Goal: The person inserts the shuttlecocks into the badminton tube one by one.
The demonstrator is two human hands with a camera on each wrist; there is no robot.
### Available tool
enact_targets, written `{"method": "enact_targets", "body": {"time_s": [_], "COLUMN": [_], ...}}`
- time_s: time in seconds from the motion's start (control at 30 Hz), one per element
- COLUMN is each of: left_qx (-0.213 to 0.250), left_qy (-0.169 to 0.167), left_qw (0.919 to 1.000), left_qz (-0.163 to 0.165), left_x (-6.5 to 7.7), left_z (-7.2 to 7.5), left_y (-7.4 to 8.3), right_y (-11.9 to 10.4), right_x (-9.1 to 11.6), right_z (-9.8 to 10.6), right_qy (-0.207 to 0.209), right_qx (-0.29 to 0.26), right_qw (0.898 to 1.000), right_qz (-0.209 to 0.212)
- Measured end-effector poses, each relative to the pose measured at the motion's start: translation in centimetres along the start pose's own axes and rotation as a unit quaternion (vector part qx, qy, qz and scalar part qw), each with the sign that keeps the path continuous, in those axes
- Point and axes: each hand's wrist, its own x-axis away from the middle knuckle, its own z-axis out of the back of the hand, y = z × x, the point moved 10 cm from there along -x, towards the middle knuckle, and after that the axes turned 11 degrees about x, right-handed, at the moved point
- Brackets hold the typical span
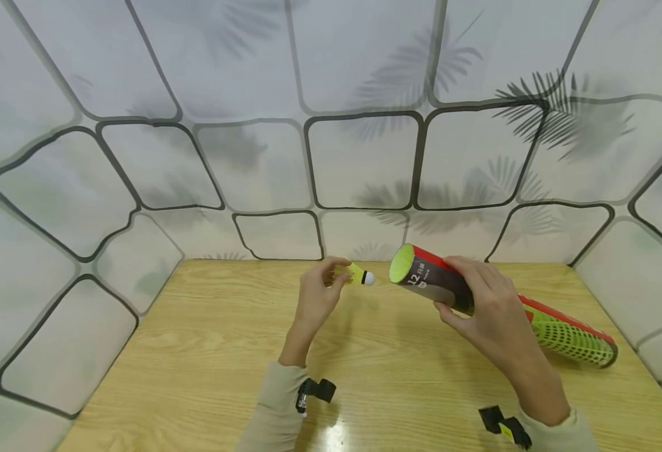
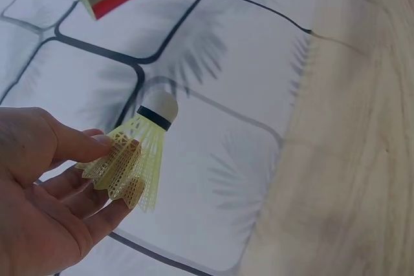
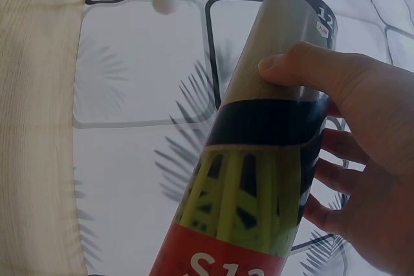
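Observation:
My left hand pinches a yellow shuttlecock by its skirt, between thumb and fingers. In the left wrist view the shuttlecock shows its white cork base and dark band pointing away from the palm. My right hand grips a long shuttlecock tube, thumb on one side and fingers round the other. The tube's uncapped mouth faces the cork, a short gap apart. Through the clear part of the tube, yellow-green shuttlecock skirts show in the right wrist view.
A wood-grain table lies beneath both hands. Pale cloth walls with dark outlines and leaf prints stand behind it and at both sides. The tube's far end slopes down towards the table's right side.

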Motion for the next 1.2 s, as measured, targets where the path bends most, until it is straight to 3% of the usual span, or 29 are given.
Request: {"method": "enact_targets", "body": {"time_s": [0.43,0.63,0.97,1.2], "left_qx": [0.047,0.04,0.042,0.045], "left_qy": [0.037,0.044,0.027,0.011], "left_qw": [0.9954,0.9931,0.9884,0.9857], "left_qz": [-0.075,-0.101,-0.143,-0.162], "left_x": [0.2,0.6,1.3,1.4], "left_z": [1.8,2.3,1.8,0.7], "left_y": [5.8,7.9,10.5,11.0], "right_y": [-0.2,-0.3,-0.5,-0.5], "right_x": [0.0,0.0,0.1,0.0], "right_z": [0.1,0.1,-0.3,-0.4], "right_qy": [0.003,0.004,-0.005,-0.01], "right_qx": [0.0,-0.001,-0.001,0.001], "right_qw": [1.0,1.0,1.0,1.0], "right_qz": [0.009,0.01,0.01,0.011]}}
